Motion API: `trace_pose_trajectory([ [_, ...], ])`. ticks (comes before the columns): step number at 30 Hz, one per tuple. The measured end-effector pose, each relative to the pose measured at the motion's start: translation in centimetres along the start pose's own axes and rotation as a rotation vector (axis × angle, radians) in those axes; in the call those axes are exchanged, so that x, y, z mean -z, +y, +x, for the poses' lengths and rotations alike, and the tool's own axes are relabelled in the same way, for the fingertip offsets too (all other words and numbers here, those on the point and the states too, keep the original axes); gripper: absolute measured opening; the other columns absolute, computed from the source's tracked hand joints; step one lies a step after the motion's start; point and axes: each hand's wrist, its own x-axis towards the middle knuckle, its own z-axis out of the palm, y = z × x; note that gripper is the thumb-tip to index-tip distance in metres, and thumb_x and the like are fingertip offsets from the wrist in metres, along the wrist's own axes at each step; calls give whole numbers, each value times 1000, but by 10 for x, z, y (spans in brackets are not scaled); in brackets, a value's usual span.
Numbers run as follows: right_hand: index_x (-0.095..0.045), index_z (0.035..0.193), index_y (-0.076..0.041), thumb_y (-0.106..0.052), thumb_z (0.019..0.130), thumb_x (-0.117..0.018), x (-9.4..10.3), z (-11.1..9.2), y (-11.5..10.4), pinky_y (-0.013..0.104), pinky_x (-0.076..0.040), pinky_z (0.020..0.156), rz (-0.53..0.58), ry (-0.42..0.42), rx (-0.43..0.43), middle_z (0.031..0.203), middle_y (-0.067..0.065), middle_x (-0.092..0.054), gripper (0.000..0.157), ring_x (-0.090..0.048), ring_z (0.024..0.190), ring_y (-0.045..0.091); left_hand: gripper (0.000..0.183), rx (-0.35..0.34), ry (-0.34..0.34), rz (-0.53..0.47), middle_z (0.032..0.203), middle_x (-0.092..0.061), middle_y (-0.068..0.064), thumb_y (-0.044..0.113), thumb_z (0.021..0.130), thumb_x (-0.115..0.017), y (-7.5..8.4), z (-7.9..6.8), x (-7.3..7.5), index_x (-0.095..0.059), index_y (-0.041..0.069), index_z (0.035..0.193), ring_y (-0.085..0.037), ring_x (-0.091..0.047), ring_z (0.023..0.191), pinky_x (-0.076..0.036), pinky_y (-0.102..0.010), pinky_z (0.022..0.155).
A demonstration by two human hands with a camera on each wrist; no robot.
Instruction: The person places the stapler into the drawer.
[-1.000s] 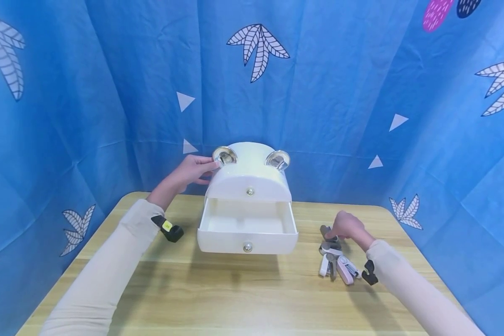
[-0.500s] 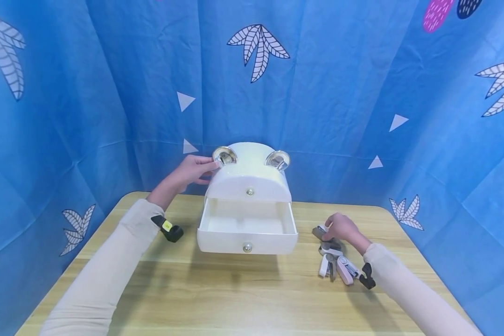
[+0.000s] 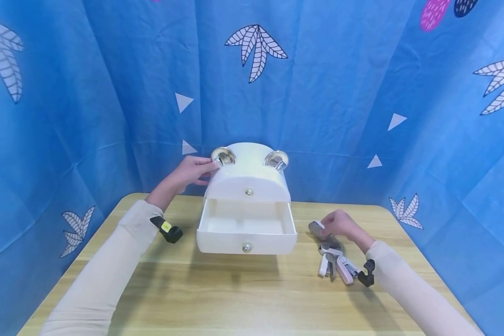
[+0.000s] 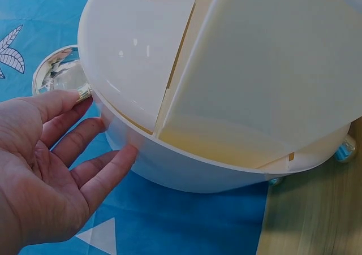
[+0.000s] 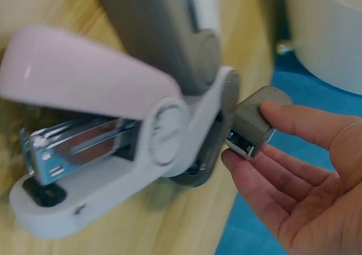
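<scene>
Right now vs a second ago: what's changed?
The right hand has shifted slightly left, carrying the grey stapler away from the other staplers toward the white cabinet. No visible release. Unchanged: left hand at the cabinet's silver ear, drawer open, other staplers bunched on the table.

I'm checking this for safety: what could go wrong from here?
The right hand pinches a grey stapler close to other staplers and might knock them. The open drawer juts forward and could get bumped. The left hand touching the silver ear may shift the white cabinet.
</scene>
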Motion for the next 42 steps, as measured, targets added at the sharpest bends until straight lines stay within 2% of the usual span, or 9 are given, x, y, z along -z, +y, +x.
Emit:
trace_pose_trajectory([
  [4,-56,120,8,-14,79,-74,8,-3,-6,43,-55,85,132,-66,-36,112,22,-63,50,-66,93,28,47,-5,-1,-7,138,-50,-12,38,91,-59,0,0,0,-57,8,128,-32,-49,126,-52,-45,92],
  [8,-56,123,4,-18,80,-74,19,-6,-14,44,-53,90,208,-111,-39,109,15,-66,51,-67,93,23,47,-4,-1,-3,136,-51,-12,38,91,-60,-1,0,0,-58,8,127,-32,-49,126,-52,-45,91],
  [14,-56,125,2,-19,81,-74,42,-17,-41,37,-55,88,273,-146,42,112,14,-67,52,-67,93,19,45,-10,-1,1,136,-51,-11,38,91,-59,-2,1,1,-59,8,125,-31,-50,125,-52,-45,91],
  [17,-56,125,0,-21,81,-74,55,-25,-59,37,-53,91,264,-155,97,113,13,-67,52,-67,96,18,46,-8,-2,6,135,-52,-12,39,91,-59,-3,1,1,-60,8,125,-31,-50,125,-52,-45,91],
  [23,-60,122,-8,-26,78,-77,77,-41,-103,43,-47,98,169,-138,191,112,9,-68,51,-65,104,21,47,-7,2,10,135,-52,-11,39,91,-60,-4,3,1,-59,8,125,-31,-50,125,-52,-45,91],
  [28,-63,118,-11,-25,76,-79,82,-53,-142,42,-50,95,72,-155,256,107,7,-70,48,-66,102,19,45,6,-2,9,140,-47,-11,38,92,-58,0,2,1,-59,8,126,-32,-47,128,-51,-46,93],
  [34,-68,109,-9,-12,74,-79,69,-63,-178,33,-57,81,-53,-201,379,96,6,-73,37,-69,89,16,48,4,0,17,141,-47,-11,40,91,-59,-1,3,2,-58,8,126,-32,-47,128,-50,-46,94],
  [39,-71,102,-6,-3,71,-77,51,-67,-199,29,-57,75,-249,-190,496,91,5,-73,31,-69,83,13,47,5,5,7,140,-48,-11,39,91,-59,-2,3,2,-58,8,127,-32,-48,127,-51,-47,93],
  [42,-73,96,-5,-1,69,-76,39,-67,-206,27,-57,71,-362,-169,530,87,5,-73,27,-68,78,12,47,4,0,5,139,-49,-12,39,91,-59,-2,3,2,-58,8,127,-33,-48,127,-50,-47,93],
])
